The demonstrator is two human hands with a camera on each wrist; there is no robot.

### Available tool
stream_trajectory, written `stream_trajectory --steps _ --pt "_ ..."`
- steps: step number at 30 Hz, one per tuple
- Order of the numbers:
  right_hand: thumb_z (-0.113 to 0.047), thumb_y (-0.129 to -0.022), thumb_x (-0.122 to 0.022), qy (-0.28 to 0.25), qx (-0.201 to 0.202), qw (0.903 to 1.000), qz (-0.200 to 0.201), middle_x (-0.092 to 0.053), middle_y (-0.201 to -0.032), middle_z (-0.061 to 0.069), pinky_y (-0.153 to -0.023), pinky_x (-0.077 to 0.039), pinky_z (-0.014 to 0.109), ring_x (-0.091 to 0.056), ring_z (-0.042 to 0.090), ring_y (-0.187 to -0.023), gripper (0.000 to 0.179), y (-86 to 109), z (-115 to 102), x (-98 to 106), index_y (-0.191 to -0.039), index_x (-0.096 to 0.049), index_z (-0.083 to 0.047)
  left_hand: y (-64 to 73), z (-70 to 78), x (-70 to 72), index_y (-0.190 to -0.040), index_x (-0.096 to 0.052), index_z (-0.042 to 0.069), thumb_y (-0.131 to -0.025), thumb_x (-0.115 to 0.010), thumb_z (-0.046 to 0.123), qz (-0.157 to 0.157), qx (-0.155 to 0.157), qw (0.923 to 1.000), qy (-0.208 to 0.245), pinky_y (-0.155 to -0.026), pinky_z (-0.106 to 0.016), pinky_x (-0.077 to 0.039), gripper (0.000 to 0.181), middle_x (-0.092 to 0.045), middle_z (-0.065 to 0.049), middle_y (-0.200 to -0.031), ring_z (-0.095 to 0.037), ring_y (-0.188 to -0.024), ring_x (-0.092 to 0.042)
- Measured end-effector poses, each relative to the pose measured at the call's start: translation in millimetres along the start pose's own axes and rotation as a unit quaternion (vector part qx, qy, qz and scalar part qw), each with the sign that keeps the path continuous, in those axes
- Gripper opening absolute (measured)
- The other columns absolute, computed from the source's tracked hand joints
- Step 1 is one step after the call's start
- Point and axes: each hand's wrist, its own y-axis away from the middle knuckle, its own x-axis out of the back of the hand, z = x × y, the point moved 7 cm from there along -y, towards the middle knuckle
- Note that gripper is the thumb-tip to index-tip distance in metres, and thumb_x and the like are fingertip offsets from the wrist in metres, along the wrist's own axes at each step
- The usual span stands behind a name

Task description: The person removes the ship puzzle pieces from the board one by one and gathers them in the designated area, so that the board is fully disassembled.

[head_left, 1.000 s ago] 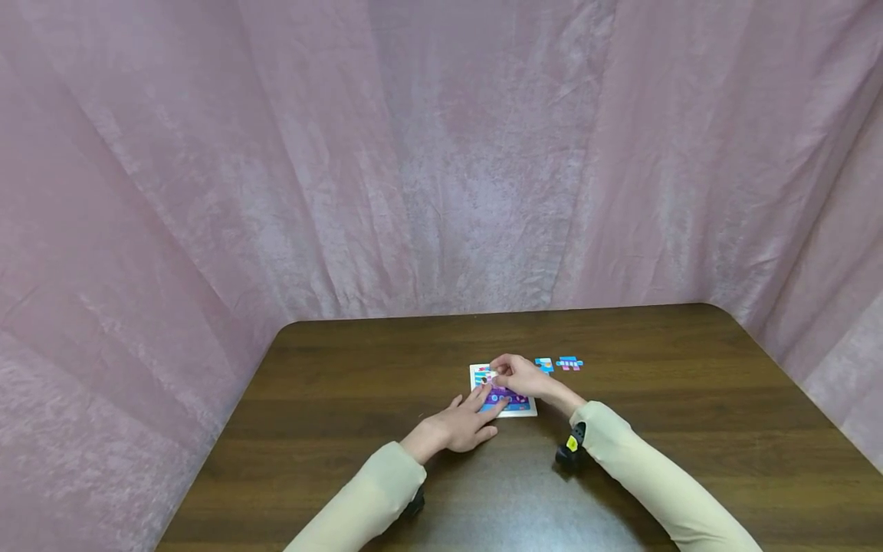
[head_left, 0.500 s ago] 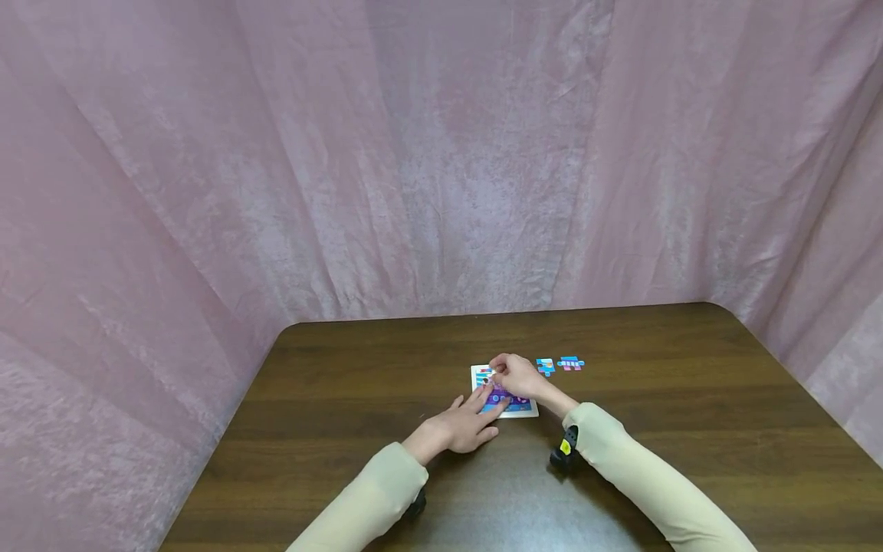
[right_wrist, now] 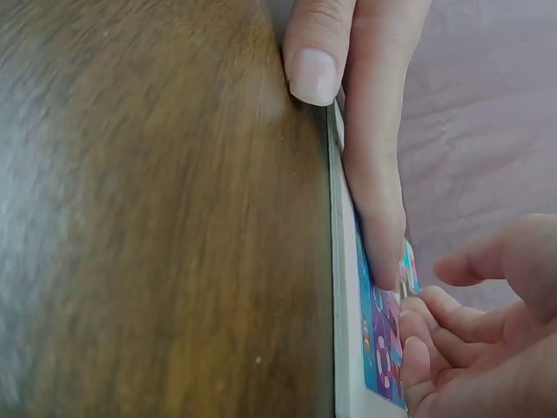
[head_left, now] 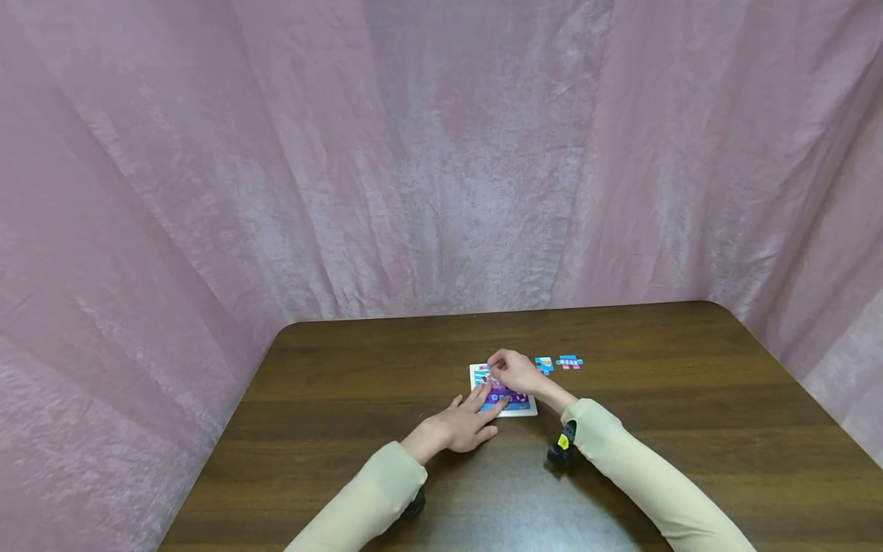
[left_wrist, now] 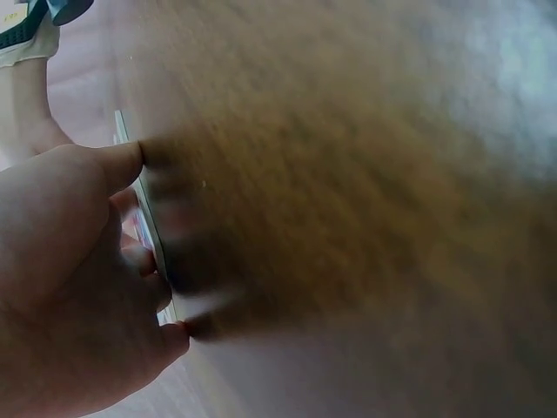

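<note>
A white-framed jigsaw puzzle [head_left: 522, 412] with a blue and purple picture lies flat on the table. My left hand [head_left: 461, 426] rests over its lower left part, fingers spread and straight, thumb down by the near edge. Bent over the upper part of the puzzle is my right hand [head_left: 516, 372]. The right wrist view shows several fingertips of the right hand [right_wrist: 479, 335] low at the picture, with one digit raised apart. Whether a piece sits between these fingers is hidden.
Two loose puzzle parts lie right of the frame: a blue and orange piece [head_left: 544, 364] and a blue and pink piece [head_left: 569, 362]. They rest on the brown wooden table [head_left: 359, 368]. A pink curtain [head_left: 441, 192] hangs behind the far edge.
My right hand has shifted slightly up and left over the puzzle, and its wrist has moved a little left. The left hand stays in place. The loose pieces lie where they were.
</note>
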Motion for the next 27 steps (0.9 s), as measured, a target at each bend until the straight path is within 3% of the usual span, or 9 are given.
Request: stream_trajectory --steps 8,16,21,27 --pt "-0.010 -0.094 -0.057 -0.049 -0.019 0.9985 0.013 -0.069 -0.101 0.013 -0.083 -0.052 0.038 -0.065 0.024 -0.096 0.021 -5.3 5.3 -1.4 -0.110 -0.065 0.001 0.3 0.8 0.6 -0.156 -0.017 0.030 -0.104 -0.036 0.040 -0.002 0.000 1.0000 0.002 -0.119 -0.050 -0.020 0.056 -0.002 -0.007 -0.165 -0.019 -0.152 -0.004" --pt "-0.004 -0.088 -0.062 -0.033 0.016 0.9993 0.006 -0.070 -0.093 0.011 -0.078 -0.052 0.035 -0.066 0.020 -0.085 0.025 -9.1 1.4 -3.2 -0.112 -0.065 0.002 -0.3 1.0 1.3 -0.156 -0.016 0.030 -0.104 -0.035 0.041 -0.004 0.003 1.0000 0.000 -0.120 -0.049 -0.020 0.056 -0.004 -0.007 -0.165 -0.019 -0.152 -0.003" --pt "-0.006 -0.086 -0.069 -0.014 0.011 0.9998 -0.003 -0.066 -0.084 0.006 -0.068 -0.047 0.026 -0.059 0.013 -0.074 0.021 -11.3 1.7 -6.4 -0.107 -0.068 -0.002 -0.6 1.4 1.1 -0.156 -0.016 0.030 -0.104 -0.035 0.041 -0.008 0.004 1.0000 0.001 -0.120 -0.049 -0.020 0.056 -0.004 -0.007 -0.165 -0.019 -0.152 -0.003" --pt "-0.007 -0.085 -0.071 0.001 -0.006 0.9999 -0.010 -0.060 -0.080 0.004 -0.068 -0.042 0.026 -0.053 0.014 -0.073 0.016 -14.7 1.5 -7.2 -0.100 -0.066 -0.003 -0.1 1.4 0.5 -0.156 -0.016 0.030 -0.104 -0.035 0.041 -0.011 0.006 0.9999 -0.002 -0.120 -0.049 -0.019 0.056 -0.005 -0.008 -0.164 -0.020 -0.152 -0.005"
